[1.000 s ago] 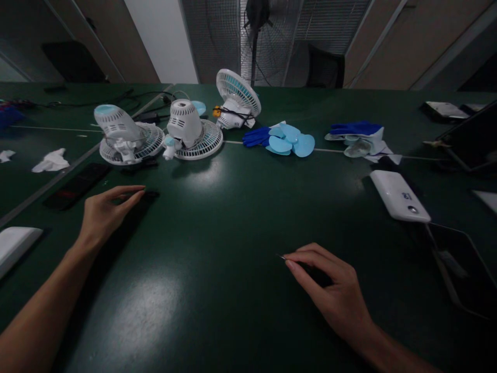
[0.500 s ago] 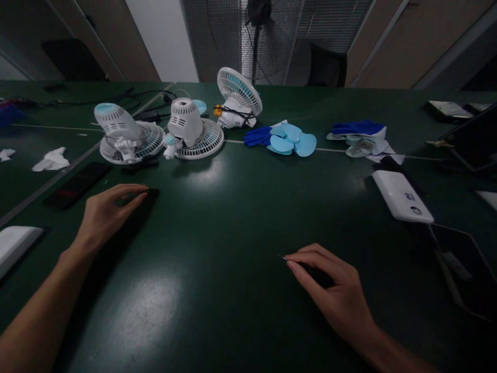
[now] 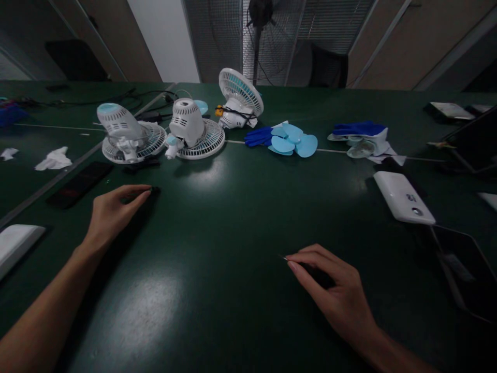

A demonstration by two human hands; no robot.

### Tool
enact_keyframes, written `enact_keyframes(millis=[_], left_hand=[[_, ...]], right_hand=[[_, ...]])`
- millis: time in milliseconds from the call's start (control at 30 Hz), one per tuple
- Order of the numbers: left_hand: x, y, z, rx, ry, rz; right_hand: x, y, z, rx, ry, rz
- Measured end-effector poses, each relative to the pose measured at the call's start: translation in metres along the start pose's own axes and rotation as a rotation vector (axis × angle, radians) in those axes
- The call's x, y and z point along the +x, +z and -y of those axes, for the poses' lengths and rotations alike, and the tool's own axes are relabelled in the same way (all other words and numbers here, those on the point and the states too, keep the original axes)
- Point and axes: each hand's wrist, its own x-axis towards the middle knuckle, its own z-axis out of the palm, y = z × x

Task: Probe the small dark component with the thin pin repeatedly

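At the left, my left hand (image 3: pixel 116 210) pinches a small dark object (image 3: pixel 155 190) just above or on the green table (image 3: pixel 217 228); its kind is too dark to make out. My right hand (image 3: pixel 330 280), lower right, is closed with thumb and forefinger on a thin metallic piece (image 3: pixel 284 257) whose tip points left. Most of that piece is hidden by the fingers. Beyond my left hand lie two white fans, one with a blue-topped base (image 3: pixel 118 124) and another (image 3: pixel 187 124), both face down on their grilles.
A third fan (image 3: pixel 240 96) leans farther back. A light-blue fan blade (image 3: pixel 293 140) lies beside blue gloves (image 3: pixel 258 137). More gloves (image 3: pixel 361 135) sit at the right, near a white device (image 3: pixel 404 197). A dark phone-like slab (image 3: pixel 79 185) and a white box (image 3: pixel 17 246) are left.
My left hand has shifted slightly right with the dark object in its fingers. My right hand stays in almost the same place. The whole view has moved a little.
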Motion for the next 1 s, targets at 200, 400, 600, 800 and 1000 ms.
enact_keyframes(millis=[200,400,600,800,1000], left_hand=[[0.0,0.0,-0.003,-0.001,-0.051,-0.01],[0.0,0.001,-0.006,0.005,-0.063,-0.008],[-0.002,-0.001,-0.006,0.015,0.022,-0.01],[-0.003,0.002,-0.008,0.129,0.148,-0.002],[-0.01,0.005,-0.011,0.191,0.177,0.041]], right_hand=[[0.0,-0.001,0.001,0.001,0.008,0.008],[0.001,-0.001,0.002,-0.008,0.011,0.01],[0.002,-0.001,0.004,-0.002,0.014,0.004],[0.001,-0.001,0.004,0.001,0.008,0.002],[0.001,-0.001,0.004,0.011,-0.005,0.003]])
